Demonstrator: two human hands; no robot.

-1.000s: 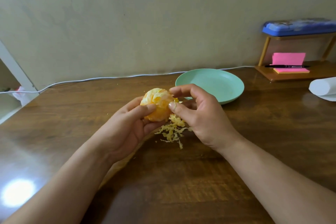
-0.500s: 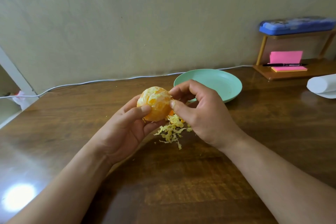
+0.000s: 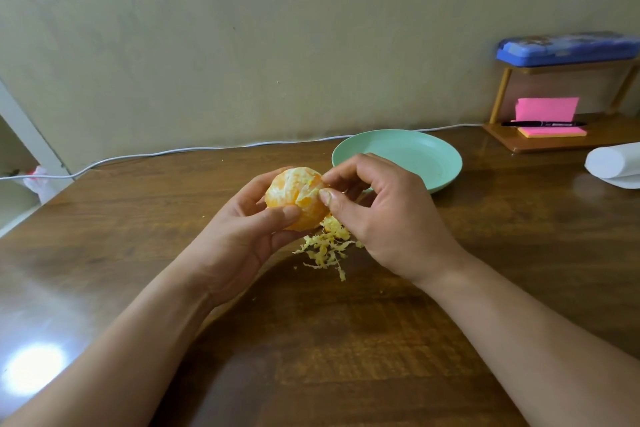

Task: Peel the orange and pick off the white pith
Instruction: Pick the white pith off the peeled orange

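The peeled orange [image 3: 298, 198] was just in front of the green plate [image 3: 446, 163], off its near-left rim and lifted clear of the wooden table [image 3: 346, 340]. The left hand [image 3: 242, 239] gripped it from below, fingers curled behind and thumb laid across the front. The right hand [image 3: 384, 218], overlapping the plate's near rim, pinched the fruit's white-streaked surface between thumb and forefinger. A pile of pith shreds [image 3: 325, 250] lay on the table nearer than the plate, beneath both hands.
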